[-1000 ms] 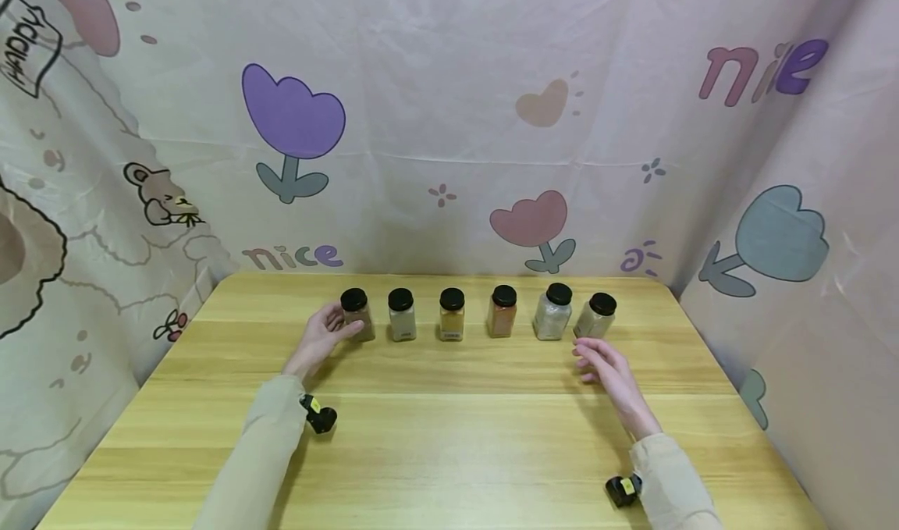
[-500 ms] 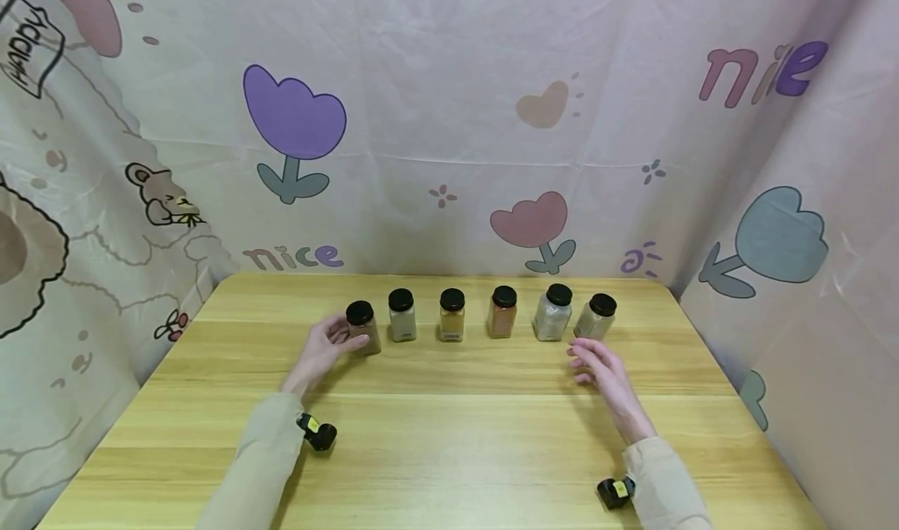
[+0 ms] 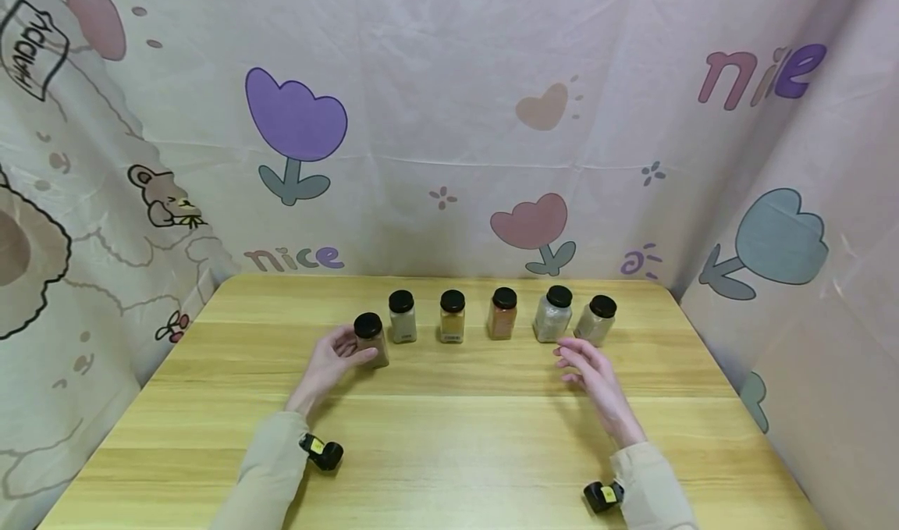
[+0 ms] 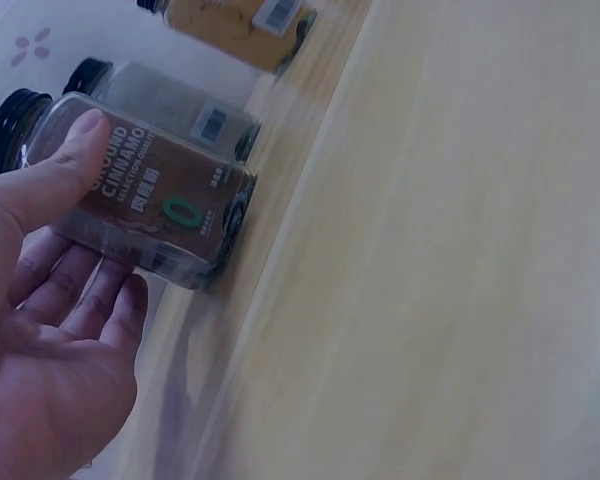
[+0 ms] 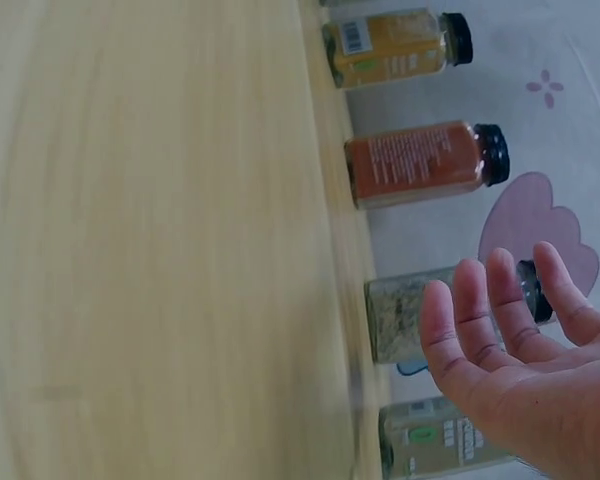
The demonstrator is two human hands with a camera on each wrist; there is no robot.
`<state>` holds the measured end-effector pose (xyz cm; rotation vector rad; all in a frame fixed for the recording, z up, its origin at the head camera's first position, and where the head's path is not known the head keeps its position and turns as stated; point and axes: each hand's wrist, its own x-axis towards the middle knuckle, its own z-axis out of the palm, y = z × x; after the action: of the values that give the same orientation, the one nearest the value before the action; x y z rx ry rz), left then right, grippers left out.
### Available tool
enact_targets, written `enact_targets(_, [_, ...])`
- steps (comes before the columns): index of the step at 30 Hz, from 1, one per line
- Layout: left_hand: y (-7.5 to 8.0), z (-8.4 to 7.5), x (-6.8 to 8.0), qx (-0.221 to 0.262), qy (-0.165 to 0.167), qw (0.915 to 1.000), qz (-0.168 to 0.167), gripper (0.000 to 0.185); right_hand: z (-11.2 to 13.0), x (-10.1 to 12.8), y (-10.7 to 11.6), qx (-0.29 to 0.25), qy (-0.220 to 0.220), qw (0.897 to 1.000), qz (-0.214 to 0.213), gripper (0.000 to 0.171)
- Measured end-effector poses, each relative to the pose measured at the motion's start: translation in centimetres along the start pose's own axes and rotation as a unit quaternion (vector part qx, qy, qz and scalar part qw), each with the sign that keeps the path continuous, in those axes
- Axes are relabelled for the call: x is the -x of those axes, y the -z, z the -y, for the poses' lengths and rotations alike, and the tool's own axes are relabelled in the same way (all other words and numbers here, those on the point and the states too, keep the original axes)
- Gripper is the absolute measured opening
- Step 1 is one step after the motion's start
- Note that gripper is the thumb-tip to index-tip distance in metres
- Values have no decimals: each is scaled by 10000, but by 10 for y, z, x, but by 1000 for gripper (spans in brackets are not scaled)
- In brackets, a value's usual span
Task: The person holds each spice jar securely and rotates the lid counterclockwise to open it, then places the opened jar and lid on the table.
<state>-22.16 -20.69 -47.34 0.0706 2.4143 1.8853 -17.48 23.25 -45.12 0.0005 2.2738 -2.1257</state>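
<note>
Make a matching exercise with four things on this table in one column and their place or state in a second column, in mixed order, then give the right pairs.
Things:
1. brown spice jar
2. orange-red spice jar
3. right hand
4. left hand

Place or state:
A. open above the table, holding nothing
B. grips a jar
C. pulled forward out of the row
D. stands in the row, between a yellow jar and a pale one

Pairs: 1-C, 2-D, 3-A, 4-B

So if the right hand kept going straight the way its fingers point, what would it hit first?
Probably the pale-filled jar, second from the right end of the row: the right hand hovers open just before it, though depth is unclear.
</note>
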Motion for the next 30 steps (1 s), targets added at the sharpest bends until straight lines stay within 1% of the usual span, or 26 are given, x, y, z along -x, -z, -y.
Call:
enact_targets(6, [-13,0,5,36,-79,9999,-77,59,2,2,-11,-12,140,9998,133,43])
enact_targets(9, [-21,-1,7,20,-145,9998,-102,58,4,3,-17,8,184,9997,162,40])
enact_targets(14, [-33,-5,11,-16,-176,9998,-106,58,7,6,-28,121,513,9984,220,35])
enact_targets(18, [-44,-8,14,-9,-286,9996,-43,58,8,6,-38,293,836,9956,311,35])
enact_targets(23, [-58,-9,17,69,-436,9990,92,57,10,8,-50,462,1060,9928,314,38])
enact_targets(30, [-77,-10,18,255,-505,9981,228,56,11,9,-67,540,1461,9872,336,42])
